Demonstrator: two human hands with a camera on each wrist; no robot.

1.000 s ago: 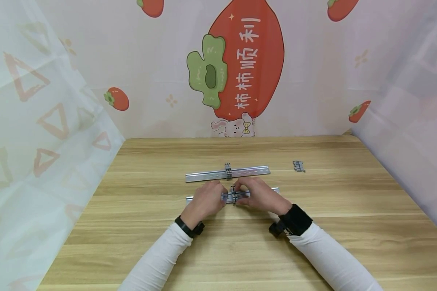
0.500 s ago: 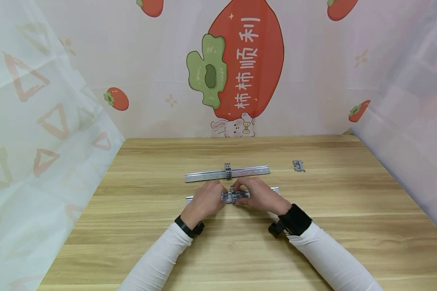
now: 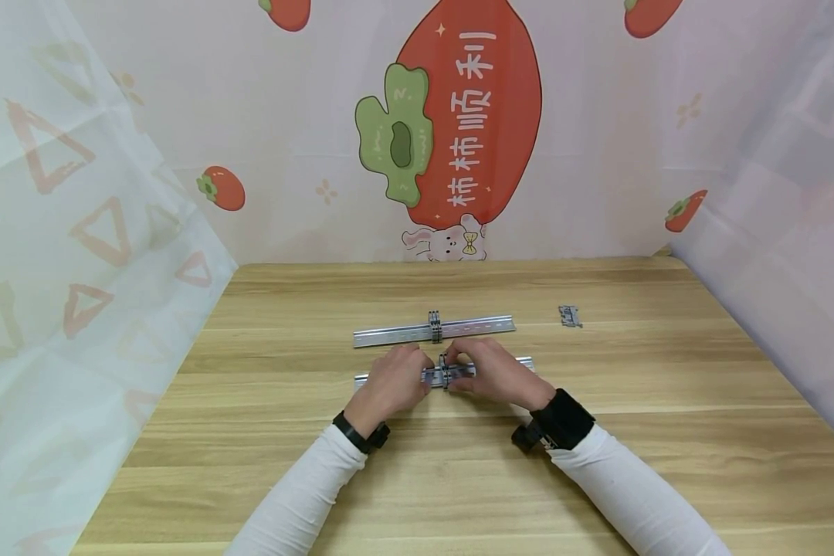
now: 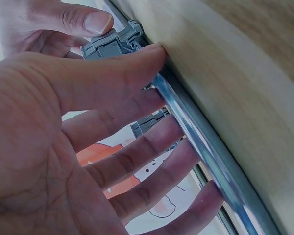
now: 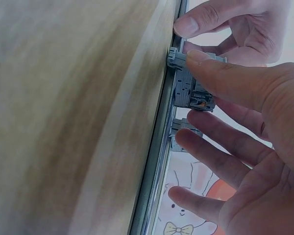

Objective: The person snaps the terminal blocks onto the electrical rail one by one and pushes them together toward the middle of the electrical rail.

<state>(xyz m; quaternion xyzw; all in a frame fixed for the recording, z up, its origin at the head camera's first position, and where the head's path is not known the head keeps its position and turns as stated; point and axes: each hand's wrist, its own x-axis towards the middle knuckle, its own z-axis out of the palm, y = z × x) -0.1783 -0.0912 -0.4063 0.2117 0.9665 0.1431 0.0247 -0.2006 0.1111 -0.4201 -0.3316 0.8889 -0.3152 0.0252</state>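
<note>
A slotted metal DIN rail point(image 3: 524, 364) lies nearest me, with a grey terminal block point(image 3: 445, 371) standing across its middle. My left hand point(image 3: 393, 380) grips this rail just left of the block; in the left wrist view its thumb and fingertips are on opposite sides of the rail point(image 4: 213, 159). From the right, my right hand point(image 3: 498, 374) pinches the terminal block point(image 5: 192, 90) between thumb and fingers, the remaining fingers spread. Behind lies a second DIN rail point(image 3: 389, 336), carrying several grey terminal blocks point(image 3: 435, 327) in a tight group. My hands hide parts of the near rail.
A loose grey terminal block point(image 3: 570, 316) lies flat at the back right of the wooden table point(image 3: 445, 494). A printed cloth point(image 3: 278, 116) hangs behind the table's far edge, with pale sheets along both sides.
</note>
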